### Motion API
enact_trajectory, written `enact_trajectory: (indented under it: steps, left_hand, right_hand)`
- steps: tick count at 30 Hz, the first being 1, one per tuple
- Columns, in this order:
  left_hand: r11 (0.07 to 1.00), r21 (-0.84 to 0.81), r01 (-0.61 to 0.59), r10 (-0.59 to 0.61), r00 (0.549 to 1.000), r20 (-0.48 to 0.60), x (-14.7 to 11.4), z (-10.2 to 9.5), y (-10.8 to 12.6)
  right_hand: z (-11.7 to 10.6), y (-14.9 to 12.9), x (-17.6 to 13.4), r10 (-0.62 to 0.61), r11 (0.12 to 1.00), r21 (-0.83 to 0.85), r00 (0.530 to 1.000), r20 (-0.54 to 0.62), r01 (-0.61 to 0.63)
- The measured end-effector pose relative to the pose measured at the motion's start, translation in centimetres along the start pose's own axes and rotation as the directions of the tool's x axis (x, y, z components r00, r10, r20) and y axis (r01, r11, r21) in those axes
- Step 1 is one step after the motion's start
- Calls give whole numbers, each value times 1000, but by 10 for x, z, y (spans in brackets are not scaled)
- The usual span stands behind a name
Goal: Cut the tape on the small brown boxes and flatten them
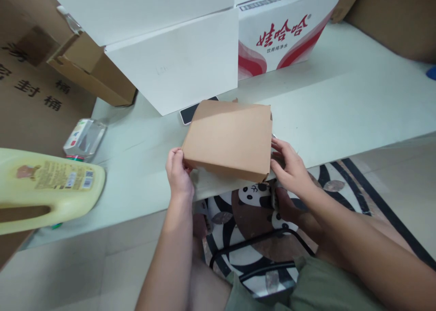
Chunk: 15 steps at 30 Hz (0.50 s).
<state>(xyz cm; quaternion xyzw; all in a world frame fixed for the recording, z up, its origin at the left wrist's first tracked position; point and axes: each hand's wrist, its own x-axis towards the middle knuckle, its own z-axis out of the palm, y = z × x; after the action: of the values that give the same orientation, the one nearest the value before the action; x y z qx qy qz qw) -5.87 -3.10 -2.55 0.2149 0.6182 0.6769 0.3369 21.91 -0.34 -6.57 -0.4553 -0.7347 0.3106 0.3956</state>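
A plain brown cardboard box (pixel 231 136) is between my two hands at the near edge of the pale table. My left hand (pixel 179 175) grips its near left corner, fingers curled against the side. On the opposite side, my right hand (pixel 289 165) has its thumb and fingers around the box's right edge, with the fingertips partly hidden. The box's top face is smooth and closed, and its underside is out of sight. Just behind it, a phone-like dark slab with a white rim (pixel 189 114) lies partly covered by the box.
White cartons (pixel 184 61) and a red-printed water carton (pixel 275 43) stand at the back. To the left are a small open cardboard box (pixel 91 70), a clear bottle (pixel 86 137) and a large yellow jug (pixel 68 179). A panda-patterned mat (pixel 340 184) covers the floor below.
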Motion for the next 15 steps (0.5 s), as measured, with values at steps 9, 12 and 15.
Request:
enact_trajectory:
  steps: [9, 12, 15]
  left_hand:
    - [1000, 4, -23, 23, 1000, 17, 1, -1, -2]
    - [1000, 8, -25, 25, 999, 22, 1, -2, -3]
    - [1000, -1, -25, 25, 1000, 19, 1, -2, -2]
  right_hand:
    - [0, 1, 0, -1, 1000, -2, 1000, 2, 1]
    - [0, 1, 0, 1, 1000, 2, 1000, 4, -1]
    - [0, 0, 0, 1, 1000, 4, 1000, 3, -1]
